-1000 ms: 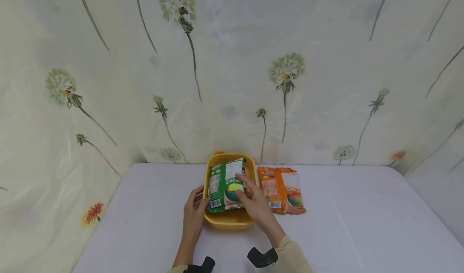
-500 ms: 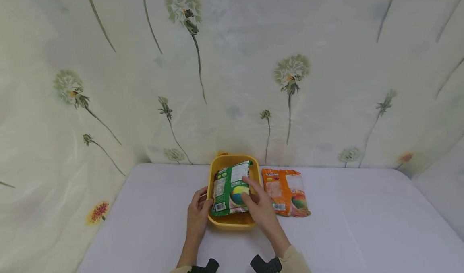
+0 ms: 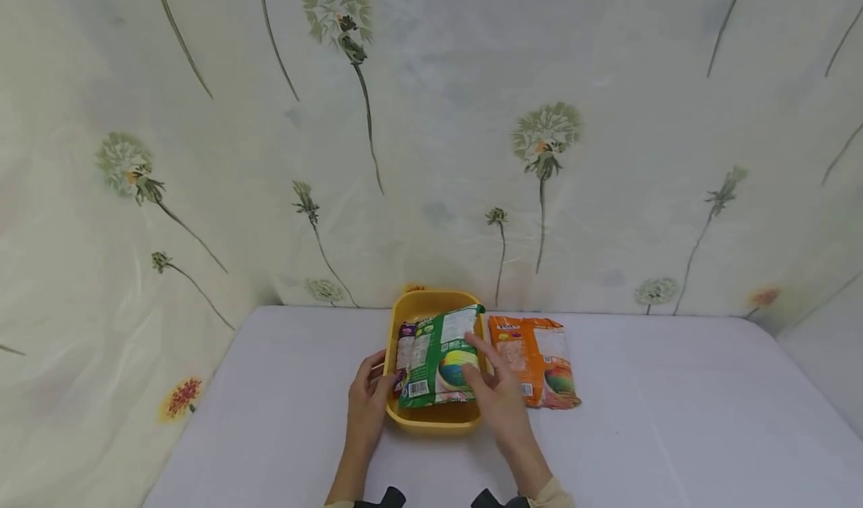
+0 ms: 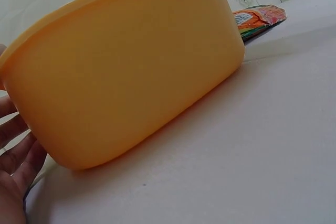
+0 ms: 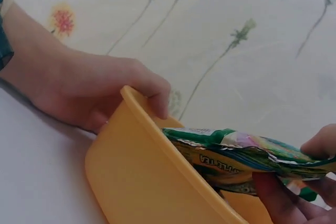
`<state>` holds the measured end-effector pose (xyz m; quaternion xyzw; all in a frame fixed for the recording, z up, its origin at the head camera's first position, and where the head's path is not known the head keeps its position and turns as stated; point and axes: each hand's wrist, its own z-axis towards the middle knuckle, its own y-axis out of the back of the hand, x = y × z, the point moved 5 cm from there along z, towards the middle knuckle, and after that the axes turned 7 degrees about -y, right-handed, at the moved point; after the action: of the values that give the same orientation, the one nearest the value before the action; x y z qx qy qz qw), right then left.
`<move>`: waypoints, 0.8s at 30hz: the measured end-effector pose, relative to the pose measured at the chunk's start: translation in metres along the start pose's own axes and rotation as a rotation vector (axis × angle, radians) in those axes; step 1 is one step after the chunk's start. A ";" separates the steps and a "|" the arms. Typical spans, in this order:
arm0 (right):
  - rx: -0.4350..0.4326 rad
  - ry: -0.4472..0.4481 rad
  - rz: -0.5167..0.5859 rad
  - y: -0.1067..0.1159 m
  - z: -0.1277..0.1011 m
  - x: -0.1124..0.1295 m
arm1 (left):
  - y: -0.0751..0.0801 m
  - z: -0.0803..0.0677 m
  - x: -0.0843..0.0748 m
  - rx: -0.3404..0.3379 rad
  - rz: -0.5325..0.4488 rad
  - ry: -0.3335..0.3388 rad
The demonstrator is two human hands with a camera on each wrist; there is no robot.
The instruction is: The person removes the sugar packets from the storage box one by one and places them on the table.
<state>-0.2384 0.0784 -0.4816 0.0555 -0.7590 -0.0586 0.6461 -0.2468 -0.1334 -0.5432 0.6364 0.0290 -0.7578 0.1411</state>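
Observation:
In the head view a yellow plastic basin (image 3: 434, 427) stands on the white table. My left hand (image 3: 367, 403) grips its left side, thumb hooked over the rim and fingers along the outer wall. A green snack packet (image 3: 431, 351) lies tilted in the basin's mouth, overlapping its right rim in the head view. Its right edge is pinched by my right hand (image 3: 502, 399), with the thumb on top and fingers underneath in the right wrist view. A purple packet (image 3: 405, 343) shows in the basin, partly hidden under the green one.
An orange packet (image 3: 539, 366) lies flat on the table just right of the basin, near the back edge. Behind the white table (image 3: 661, 418) hangs a curtain (image 3: 431, 133) printed with dandelions.
My right hand has shifted right with the green packet, uncovering the purple packet at the left. My left hand keeps its grip on the basin.

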 end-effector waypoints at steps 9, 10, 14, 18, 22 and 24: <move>-0.028 0.007 0.112 0.015 0.002 -0.007 | 0.002 -0.003 -0.002 0.006 0.009 0.001; -0.025 0.014 0.129 0.016 0.002 -0.006 | 0.003 -0.003 -0.002 0.002 0.010 0.008; -0.016 0.020 0.182 0.020 0.002 -0.005 | 0.003 -0.002 0.002 -0.007 0.014 0.004; -0.026 0.007 0.206 0.026 0.003 -0.005 | 0.003 -0.001 0.001 -0.004 0.010 0.003; -0.038 0.002 0.223 0.033 0.004 -0.005 | 0.003 -0.001 0.000 -0.004 0.000 -0.003; -0.034 0.011 0.239 0.038 0.005 -0.004 | 0.003 -0.002 0.000 -0.004 0.001 -0.007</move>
<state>-0.2433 0.1162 -0.4801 -0.0461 -0.7556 0.0063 0.6533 -0.2445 -0.1362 -0.5432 0.6336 0.0294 -0.7598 0.1429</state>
